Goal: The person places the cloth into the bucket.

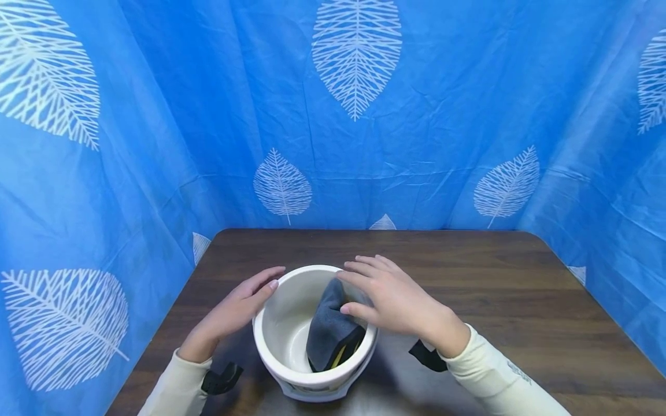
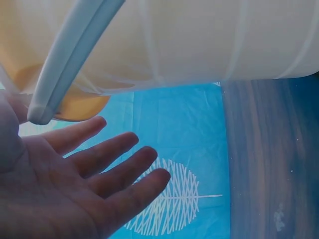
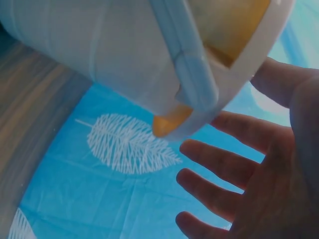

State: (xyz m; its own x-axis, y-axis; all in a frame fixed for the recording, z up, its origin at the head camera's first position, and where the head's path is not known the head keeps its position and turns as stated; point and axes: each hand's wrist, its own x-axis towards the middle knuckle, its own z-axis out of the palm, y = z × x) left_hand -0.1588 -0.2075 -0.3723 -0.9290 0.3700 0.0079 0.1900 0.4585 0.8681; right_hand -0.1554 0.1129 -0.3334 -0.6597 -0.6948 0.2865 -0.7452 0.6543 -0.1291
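A round white bucket (image 1: 273, 355) stands on the table between my two hands. Inside it leans a dark grey fabric item (image 1: 333, 323) with black and yellow at its lower end; its exact kind is hidden by its folds. My left hand (image 1: 234, 312) is at the bucket's left rim, fingers extended. On the opposite side, my right hand (image 1: 395, 297) spreads its fingers at the right rim, thumb reaching over the opening. A pale blue-grey handle (image 2: 75, 59) shows along the bucket's side in the left wrist view, and likewise a handle (image 3: 187, 55) in the right wrist view.
The dark brown wooden table (image 1: 494, 300) extends behind the bucket and to both sides. Blue curtains (image 1: 432, 115) with white leaf prints rise around its back and sides. Dark straps (image 1: 221, 378) show at both wrists.
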